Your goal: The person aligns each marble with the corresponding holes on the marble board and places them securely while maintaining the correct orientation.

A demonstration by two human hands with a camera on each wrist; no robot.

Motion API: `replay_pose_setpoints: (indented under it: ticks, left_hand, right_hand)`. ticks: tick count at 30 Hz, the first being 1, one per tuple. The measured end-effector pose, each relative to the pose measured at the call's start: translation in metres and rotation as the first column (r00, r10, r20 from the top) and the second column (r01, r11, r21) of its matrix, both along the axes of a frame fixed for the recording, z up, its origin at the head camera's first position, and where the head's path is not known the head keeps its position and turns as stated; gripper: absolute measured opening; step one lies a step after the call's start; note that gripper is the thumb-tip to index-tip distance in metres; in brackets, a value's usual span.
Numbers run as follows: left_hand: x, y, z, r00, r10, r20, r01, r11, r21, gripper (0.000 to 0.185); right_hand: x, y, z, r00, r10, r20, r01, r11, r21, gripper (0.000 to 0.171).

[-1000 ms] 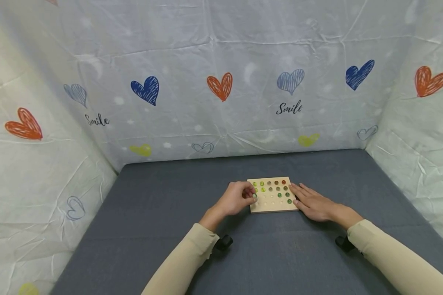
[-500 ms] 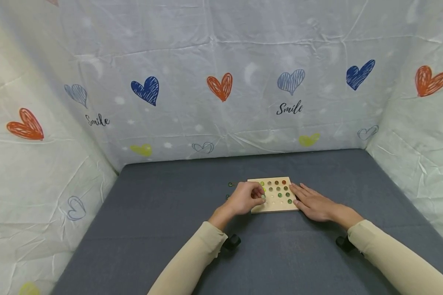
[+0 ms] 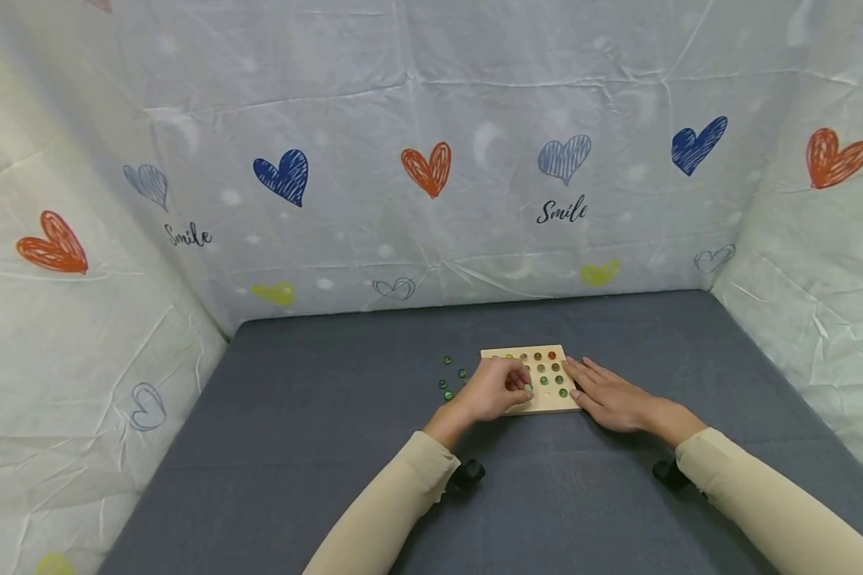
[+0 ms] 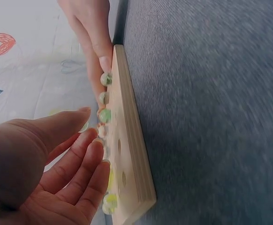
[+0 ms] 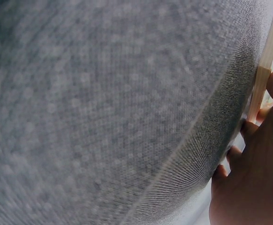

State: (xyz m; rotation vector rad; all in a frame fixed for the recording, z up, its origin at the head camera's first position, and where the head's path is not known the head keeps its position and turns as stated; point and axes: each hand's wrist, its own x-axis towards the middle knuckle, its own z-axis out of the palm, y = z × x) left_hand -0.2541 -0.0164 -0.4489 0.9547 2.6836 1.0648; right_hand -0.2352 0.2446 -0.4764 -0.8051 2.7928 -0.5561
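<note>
A light wooden board (image 3: pixel 562 405) with rows of round hollows lies on the table, many of them filled with glass marbles in red, brown, green and yellow. My left hand (image 3: pixel 491 389) reaches over its left half and pinches a pale green marble (image 4: pixel 84 127) between thumb and fingertips, close above the hollows. Under that hand part of the board is hidden. At the board's right edge my right hand (image 3: pixel 614 401) lies flat with straight fingers, thumb and fingertips on the wood. In the left wrist view, two bare hollows (image 4: pixel 124 178) show near the board's front edge.
Several loose green marbles (image 3: pixel 447 360) lie on the dark grey cloth-covered table (image 3: pixel 316 447), just left of the board. A white curtain (image 3: pixel 345 239) printed with hearts stands behind the table and along both sides.
My left hand has moved right across the board with the marble pinched in it, uncovering the loose marbles on the cloth. My right hand has stayed at the board's edge.
</note>
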Motion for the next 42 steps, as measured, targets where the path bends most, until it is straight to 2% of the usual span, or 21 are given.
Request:
replay_pose_setpoints:
  ticks: [10,22,34,42]
  left_hand:
    - [-0.003,0.019,-0.004,1.000,0.000,0.031,0.001,0.999,-0.034,0.010]
    - [-0.006,0.031,-0.011,0.999,-0.006,-0.042,0.003,0.997,-0.076,0.006]
    - [-0.001,0.032,-0.008,1.000,0.016,-0.027,-0.018,0.996,-0.092,0.009]
    - [0.006,0.024,-0.002,1.000,0.001,-0.025,-0.003,0.996,-0.086,0.016]
  right_hand:
    - [0.000,0.001,-0.001,1.000,0.011,-0.006,-0.011,0.999,-0.037,0.063]
    - [0.002,-0.002,0.004,1.000,-0.014,0.027,0.013,1.000,0.010,0.061]
    - [0.002,-0.002,0.006,1.000,0.005,0.018,-0.005,1.000,-0.001,0.060]
    - [0.003,0.002,0.003,1.000,0.023,-0.002,-0.023,0.999,-0.031,0.060]
